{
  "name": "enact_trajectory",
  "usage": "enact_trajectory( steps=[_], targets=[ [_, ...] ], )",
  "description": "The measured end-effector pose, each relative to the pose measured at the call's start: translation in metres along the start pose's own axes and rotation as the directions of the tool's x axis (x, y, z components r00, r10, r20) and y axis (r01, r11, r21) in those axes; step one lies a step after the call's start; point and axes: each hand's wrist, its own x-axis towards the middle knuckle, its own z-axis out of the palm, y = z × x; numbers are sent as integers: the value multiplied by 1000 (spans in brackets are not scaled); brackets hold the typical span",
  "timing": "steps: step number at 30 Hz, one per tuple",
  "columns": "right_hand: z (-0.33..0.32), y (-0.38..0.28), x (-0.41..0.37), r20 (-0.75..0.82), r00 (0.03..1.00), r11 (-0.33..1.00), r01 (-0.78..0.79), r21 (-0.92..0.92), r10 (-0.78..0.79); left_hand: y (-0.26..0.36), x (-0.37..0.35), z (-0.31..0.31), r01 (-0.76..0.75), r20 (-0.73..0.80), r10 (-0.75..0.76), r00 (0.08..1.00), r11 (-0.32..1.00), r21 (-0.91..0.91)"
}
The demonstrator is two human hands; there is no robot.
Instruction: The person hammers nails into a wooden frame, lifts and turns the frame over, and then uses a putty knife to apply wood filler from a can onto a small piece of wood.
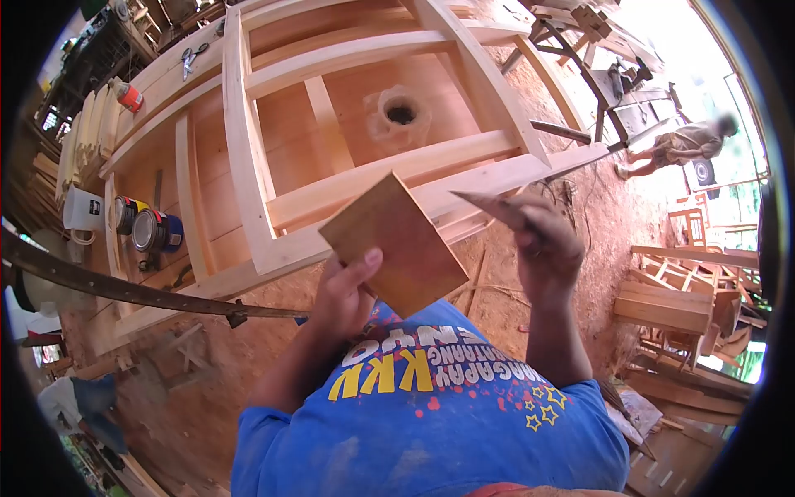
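Observation:
My left hand (352, 286) grips the lower left edge of a square brownish board (396, 244), thumb on its face, in front of my blue shirt. To the right of the board, my right hand (551, 240) is raised with its fingers closed round a thin pointed tool (484, 203), whose tip points left toward the board without touching it. Beyond both hands lies a large pale wooden frame (373, 178) with crossbars, over brown panels. A round dark hole (400, 113) with a whitish smear round it shows inside the frame.
Paint cans (156, 230), a white pitcher (83, 209) and a red-labelled bottle (127, 96) are at the left. Scissors (192, 60) lie on the wood at the upper left. Another person (683, 145) stands at the far right, above stacked lumber (667, 305). A dark strap (149, 290) crosses the left side.

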Motion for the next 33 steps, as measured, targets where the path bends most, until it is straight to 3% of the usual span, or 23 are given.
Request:
enact_trajectory(
  steps=[4,8,9,12,15,17,20,24,27,30,33],
  targets=[
    [24,-9,-2,206,938,881,336,-332,-280,-11,16,17,-78,-65,66,996,974,-211],
    [25,-6,-11,189,926,859,375,-348,-328,-14,12,30,-111,-72,95,993,958,-266],
    [22,-1,-11,104,941,890,339,-305,-322,-14,10,31,-118,-82,99,992,955,-271],
    [-10,1,-5,-12,1000,994,26,-102,-27,-14,7,28,-38,-94,14,995,963,-266],
    [-25,-7,38,97,978,949,-203,241,185,-4,6,16,140,60,-130,990,970,-199],
    [-26,-1,56,133,948,862,-320,394,291,-6,9,15,180,75,-171,982,976,-124],
    [-23,22,66,237,922,844,-378,381,306,-6,8,23,198,108,-194,975,980,-35],
    [-8,24,56,256,912,872,-390,296,321,-6,4,39,85,72,-84,994,996,-15],
    [8,17,39,233,924,919,-349,184,304,-4,10,27,85,127,-84,988,996,0],
    [1,10,28,273,866,882,-459,102,419,-1,9,29,202,55,-198,979,975,-91],
    [0,2,15,324,826,867,-498,37,461,0,16,8,248,187,-228,955,965,-90]
  ],
)
